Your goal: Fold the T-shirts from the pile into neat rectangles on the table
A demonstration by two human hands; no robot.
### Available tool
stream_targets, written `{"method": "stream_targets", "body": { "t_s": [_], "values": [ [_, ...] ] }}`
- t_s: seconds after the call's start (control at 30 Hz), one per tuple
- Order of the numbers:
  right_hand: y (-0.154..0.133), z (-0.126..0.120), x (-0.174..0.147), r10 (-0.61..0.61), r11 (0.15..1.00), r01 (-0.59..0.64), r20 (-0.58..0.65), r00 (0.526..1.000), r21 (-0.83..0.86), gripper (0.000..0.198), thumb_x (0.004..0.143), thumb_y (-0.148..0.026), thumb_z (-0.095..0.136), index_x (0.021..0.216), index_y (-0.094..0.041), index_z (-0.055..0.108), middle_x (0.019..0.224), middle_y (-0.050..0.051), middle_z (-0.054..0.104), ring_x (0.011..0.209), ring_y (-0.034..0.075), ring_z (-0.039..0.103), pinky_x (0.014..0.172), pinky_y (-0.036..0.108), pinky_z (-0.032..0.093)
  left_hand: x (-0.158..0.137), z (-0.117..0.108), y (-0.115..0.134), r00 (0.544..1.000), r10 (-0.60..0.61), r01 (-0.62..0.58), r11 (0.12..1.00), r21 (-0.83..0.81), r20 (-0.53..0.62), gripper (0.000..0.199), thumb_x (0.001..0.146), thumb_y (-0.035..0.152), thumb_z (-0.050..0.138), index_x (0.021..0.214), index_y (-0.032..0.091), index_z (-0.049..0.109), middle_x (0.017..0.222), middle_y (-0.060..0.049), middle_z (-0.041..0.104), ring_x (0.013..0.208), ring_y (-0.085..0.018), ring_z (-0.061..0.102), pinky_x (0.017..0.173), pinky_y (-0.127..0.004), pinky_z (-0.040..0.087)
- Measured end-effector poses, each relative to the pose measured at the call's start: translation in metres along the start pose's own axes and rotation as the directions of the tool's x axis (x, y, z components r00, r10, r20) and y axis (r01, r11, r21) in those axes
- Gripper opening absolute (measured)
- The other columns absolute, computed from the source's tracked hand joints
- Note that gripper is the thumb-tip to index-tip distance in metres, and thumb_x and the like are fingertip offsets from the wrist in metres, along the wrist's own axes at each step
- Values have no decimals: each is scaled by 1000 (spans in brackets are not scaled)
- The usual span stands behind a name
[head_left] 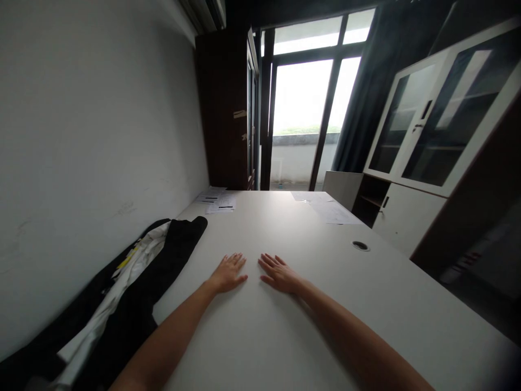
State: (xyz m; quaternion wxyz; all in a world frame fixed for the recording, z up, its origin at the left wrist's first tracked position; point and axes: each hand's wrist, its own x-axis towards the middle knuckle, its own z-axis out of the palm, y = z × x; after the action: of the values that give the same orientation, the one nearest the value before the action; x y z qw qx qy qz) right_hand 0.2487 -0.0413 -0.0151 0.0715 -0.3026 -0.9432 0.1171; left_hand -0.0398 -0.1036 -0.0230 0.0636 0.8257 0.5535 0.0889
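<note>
Left hand [228, 273] and right hand [280, 274] lie flat, released, on the white table [260, 336] beneath them; black garment [140, 304] lies left of left hand; papers [334, 210] lie beyond both; round hole [360, 246] sits right of right hand.

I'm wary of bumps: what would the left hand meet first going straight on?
Across the tabletop, the left hand would likely meet the far-right papers or the edge beside them; depth is unclear.
</note>
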Motion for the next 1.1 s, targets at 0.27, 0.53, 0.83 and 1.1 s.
{"method": "stream_targets", "body": {
  "t_s": [0.27,0.53,0.83,1.1],
  "values": [
    [-5,-3,-1,21,1000,-21,-11,1000,-8,76,100,-68,36,162,-24,31,167,12,22,156,28,18,126,51,12,-2,2,-1,999,-3,2,1000,-12,-37,65,99,58,46,158,31,38,168,-6,27,155,-28,22,125,-52,15],
    [-4,-1,-1,20,1000,-20,-20,1000,-14,75,100,-66,38,161,-24,32,167,12,24,155,28,20,126,51,14,-3,1,0,998,0,-1,1000,-18,-55,63,98,56,48,155,30,42,166,-7,31,155,-28,24,125,-53,16],
    [-5,0,-1,35,999,-36,-61,997,-7,66,100,-60,44,159,-29,38,165,9,30,154,27,26,125,52,18,-1,3,-3,998,4,-5,1000,-28,-62,59,101,56,44,154,30,44,165,-8,33,154,-28,26,124,-54,18],
    [-6,1,-1,27,999,-28,-34,999,-27,80,99,-71,35,162,-22,30,168,13,19,156,28,16,126,49,13,-2,2,-3,999,15,-15,1000,-8,-36,65,100,63,42,157,31,39,167,-8,28,155,-29,23,125,-55,15]
  ]
}}
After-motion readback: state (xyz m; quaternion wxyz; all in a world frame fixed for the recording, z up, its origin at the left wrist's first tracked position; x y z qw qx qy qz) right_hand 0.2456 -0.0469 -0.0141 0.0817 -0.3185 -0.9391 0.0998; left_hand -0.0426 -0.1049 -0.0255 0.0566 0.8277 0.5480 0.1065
